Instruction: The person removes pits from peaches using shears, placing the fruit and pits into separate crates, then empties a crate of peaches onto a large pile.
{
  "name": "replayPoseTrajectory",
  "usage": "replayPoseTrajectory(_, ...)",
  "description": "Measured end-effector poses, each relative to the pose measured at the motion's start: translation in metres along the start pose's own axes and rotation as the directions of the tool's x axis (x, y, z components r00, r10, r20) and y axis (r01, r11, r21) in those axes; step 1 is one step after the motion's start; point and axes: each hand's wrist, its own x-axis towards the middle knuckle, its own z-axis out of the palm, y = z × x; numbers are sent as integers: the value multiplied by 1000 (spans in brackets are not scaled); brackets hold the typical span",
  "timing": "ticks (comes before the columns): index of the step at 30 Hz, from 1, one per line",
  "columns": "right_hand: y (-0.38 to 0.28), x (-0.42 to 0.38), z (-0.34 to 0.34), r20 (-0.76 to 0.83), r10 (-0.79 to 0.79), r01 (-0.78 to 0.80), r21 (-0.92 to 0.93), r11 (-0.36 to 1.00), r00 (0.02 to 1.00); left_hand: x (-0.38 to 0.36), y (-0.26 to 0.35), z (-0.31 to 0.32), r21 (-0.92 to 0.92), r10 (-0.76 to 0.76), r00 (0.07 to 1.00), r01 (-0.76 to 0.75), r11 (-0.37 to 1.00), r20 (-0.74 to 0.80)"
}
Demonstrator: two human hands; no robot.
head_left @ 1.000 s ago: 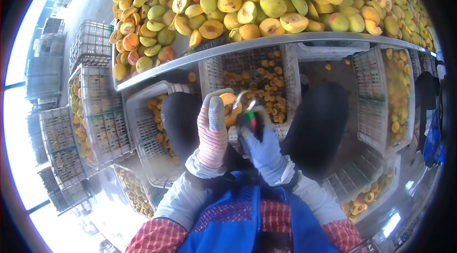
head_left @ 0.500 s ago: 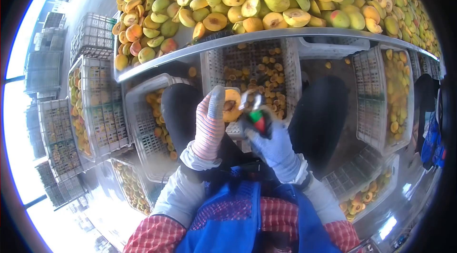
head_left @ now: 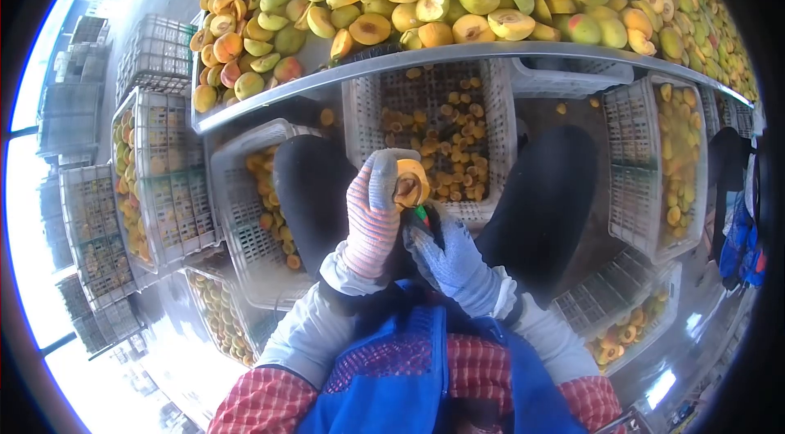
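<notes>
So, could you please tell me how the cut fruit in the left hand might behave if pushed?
The cut fruit would probably rock or roll, since its outline is rounded. Its exposed orange flesh may be slippery and bruise easily. It likely weighs little, looking small beside the gloved left hand.
</notes>
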Motion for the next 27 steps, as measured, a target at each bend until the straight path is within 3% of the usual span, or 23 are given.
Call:
replayPoseTrajectory(1, 1, -1, 0, -1, -9, 9, 19, 1000, 1000, -1, -1, -1, 4, -17, 1000, 17, 1000, 6)
replayPoseTrajectory(4, 4, -5, 0, 75, 165, -175, 159, 972, 983, 0, 1, -3, 16, -61, 996, 60, 998, 59)
replayPoseTrajectory(7, 2, -10, -6, 221, 372, -429, 354, 831, 902, 2, 9, -4, -42, -177, 972, 186, 982, 155)
replayPoseTrajectory(10, 8, -18, 3, 130, 325, -341, 543, 767, 937, 4, 10, -3, -53, -220, 956, 234, 971, 196)
replayPoseTrajectory(13, -9, -19, -4, 336, 370, -485, 744, 459, 866, 5, 9, -5, -1, -191, 951, 197, 980, 242)
replayPoseTrajectory(17, -15, -13, -15, 566, 260, -620, 669, 409, 782, 7, -8, -7, 47, -130, 960, 122, 991, 247)
replayPoseTrajectory(20, -3, -11, -13, 674, 203, -702, 700, 131, 710, 4, -9, -1, -7, -136, 973, 140, 990, 186)
replayPoseTrajectory(21, 4, -6, -13, 760, 58, -756, 650, -76, 648, 5, -10, -2, -28, -138, 970, 146, 989, 202)
replayPoseTrajectory(22, 7, -5, -13, 766, -18, -758, 632, -159, 642, 5, -9, -2, -64, -167, 960, 186, 980, 224)
replayPoseTrajectory(25, 6, 1, -10, 739, -213, -757, 554, -347, 639, 7, -5, -3, -104, -255, 914, 301, 948, 315)
replayPoseTrajectory(27, 4, 2, -9, 700, -288, -744, 521, -418, 653, 4, -1, 8, -286, -358, 891, 433, 855, 280)
